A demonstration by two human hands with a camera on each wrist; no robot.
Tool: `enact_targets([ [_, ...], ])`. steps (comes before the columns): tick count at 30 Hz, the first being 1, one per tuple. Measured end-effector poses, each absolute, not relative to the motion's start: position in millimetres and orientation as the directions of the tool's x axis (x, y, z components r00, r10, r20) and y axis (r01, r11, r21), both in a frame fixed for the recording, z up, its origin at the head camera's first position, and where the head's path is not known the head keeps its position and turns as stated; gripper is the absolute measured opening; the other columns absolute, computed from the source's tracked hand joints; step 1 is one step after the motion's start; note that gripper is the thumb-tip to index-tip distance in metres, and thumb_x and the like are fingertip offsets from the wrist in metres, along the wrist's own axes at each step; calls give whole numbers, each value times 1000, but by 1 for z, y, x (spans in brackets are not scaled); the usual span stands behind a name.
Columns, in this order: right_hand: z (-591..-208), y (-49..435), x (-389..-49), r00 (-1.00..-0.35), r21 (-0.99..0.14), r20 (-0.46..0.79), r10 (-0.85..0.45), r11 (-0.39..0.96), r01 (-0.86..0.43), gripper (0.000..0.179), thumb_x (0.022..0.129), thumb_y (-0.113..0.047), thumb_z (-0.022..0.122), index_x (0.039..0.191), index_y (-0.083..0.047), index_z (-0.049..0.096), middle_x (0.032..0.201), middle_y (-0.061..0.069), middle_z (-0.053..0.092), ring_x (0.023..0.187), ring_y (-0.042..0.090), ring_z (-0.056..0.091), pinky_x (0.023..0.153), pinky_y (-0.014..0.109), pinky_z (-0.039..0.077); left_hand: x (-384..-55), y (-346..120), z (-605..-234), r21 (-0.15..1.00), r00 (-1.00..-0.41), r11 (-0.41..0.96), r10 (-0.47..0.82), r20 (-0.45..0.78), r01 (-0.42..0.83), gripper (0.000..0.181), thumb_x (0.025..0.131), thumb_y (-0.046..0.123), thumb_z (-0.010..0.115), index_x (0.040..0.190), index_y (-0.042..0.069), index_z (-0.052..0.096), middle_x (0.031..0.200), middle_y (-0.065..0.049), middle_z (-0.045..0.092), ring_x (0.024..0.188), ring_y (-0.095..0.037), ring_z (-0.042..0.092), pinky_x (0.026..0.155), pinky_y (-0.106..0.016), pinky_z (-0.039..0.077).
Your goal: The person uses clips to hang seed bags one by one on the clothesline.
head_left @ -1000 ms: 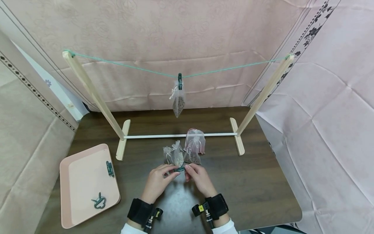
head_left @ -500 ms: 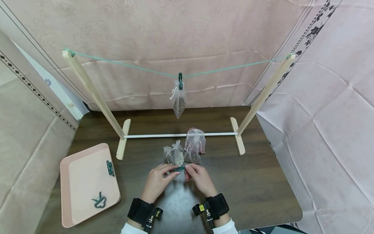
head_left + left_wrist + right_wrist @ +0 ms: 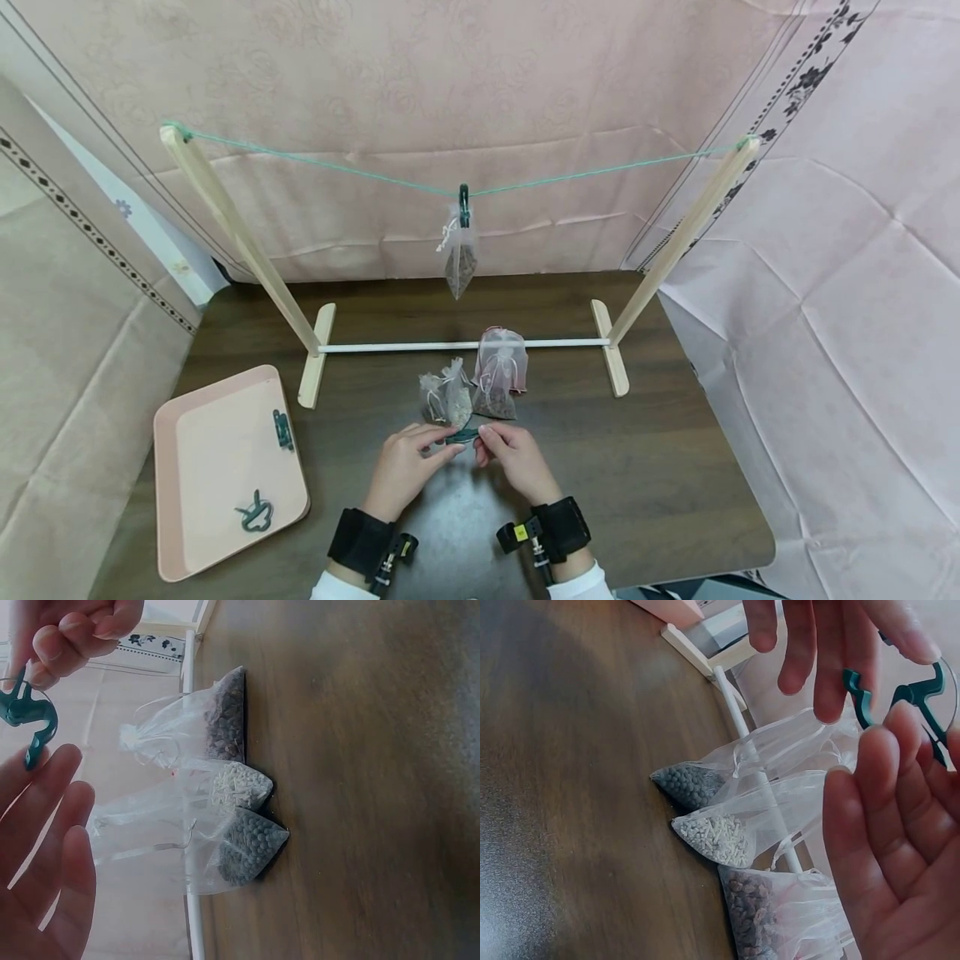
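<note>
A small dark green plastic clip [image 3: 461, 436] with a thin wire spring is held between both hands at the front of the table. My left hand [image 3: 405, 467] has its thumb and a finger on the clip's jaw ends, which stand apart in the right wrist view. My right hand [image 3: 517, 458] pinches the handle end. Just beyond are sheer drawstring bags: one of dark round beads [image 3: 694, 786], one of pale bits [image 3: 718, 838] and one of brown chips [image 3: 750, 907]. A pinkish bag [image 3: 519, 382] lies partly hidden behind the last.
A green cord [image 3: 300, 165] spans two wooden posts [image 3: 247, 250]. From its middle hangs a filled sheer bag [image 3: 459, 262] in a green clip [image 3: 463, 207]. A white rod [image 3: 397, 347] joins the posts' feet. At left, a pink tray [image 3: 167, 492] holds more green clips [image 3: 282, 430].
The hands stay nearly in place. The left thumb has shifted slightly, and a bit more of the green clip shows between the fingertips. The bags have not moved noticeably.
</note>
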State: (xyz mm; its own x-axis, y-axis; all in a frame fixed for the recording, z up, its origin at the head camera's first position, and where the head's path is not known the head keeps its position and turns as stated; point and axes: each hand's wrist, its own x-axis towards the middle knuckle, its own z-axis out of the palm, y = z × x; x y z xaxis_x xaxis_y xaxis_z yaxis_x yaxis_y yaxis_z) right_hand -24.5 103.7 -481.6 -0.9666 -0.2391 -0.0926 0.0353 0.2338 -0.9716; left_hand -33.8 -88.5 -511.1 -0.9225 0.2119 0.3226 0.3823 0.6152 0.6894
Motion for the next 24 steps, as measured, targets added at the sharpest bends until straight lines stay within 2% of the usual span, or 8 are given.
enact_targets([
  [4,-475,103,-22,-966,-968,-95,-241,250,33,33,96,-21,42,83,2,62,71,13,61,68,26,59,67,42,48,-33,-88,-513,675,-918,626,213,335,391,33,74,56,60,97,33,69,92,22,62,79,3,53,61,-21,45],
  [10,-478,104,-22,-967,-961,-98,-236,273,31,34,96,-21,41,84,3,63,70,13,62,67,25,59,69,46,46,-33,-88,-514,668,-920,635,227,319,388,38,75,56,59,98,27,70,93,18,63,77,0,55,60,-21,45],
  [13,-484,106,-23,-967,-961,-95,-237,276,27,34,96,-21,42,83,2,63,70,12,62,66,24,59,67,43,47,-34,-87,-514,664,-921,639,234,313,388,39,75,56,59,97,25,71,93,16,64,75,-4,56,60,-22,44],
  [17,-500,109,-27,-970,-958,-90,-226,286,22,35,95,-25,43,81,-1,63,68,6,62,65,22,59,65,36,48,-35,-86,-513,652,-925,657,243,292,378,41,76,57,57,98,25,70,94,16,64,71,-3,54,60,-21,43],
  [20,-511,111,-29,-975,-949,-98,-201,313,31,39,94,-35,43,81,-4,64,67,1,61,65,19,58,63,32,47,-36,-85,-513,637,-925,670,263,274,380,43,76,59,55,102,27,68,96,16,63,72,-3,54,61,-22,43],
  [24,-515,113,-27,-982,-937,-94,-162,349,32,44,92,-42,41,80,-7,63,66,-2,60,64,16,57,62,31,46,-40,-87,-513,637,-911,652,272,311,412,45,76,57,58,107,25,65,103,14,59,85,-7,54,68,-27,44],
])
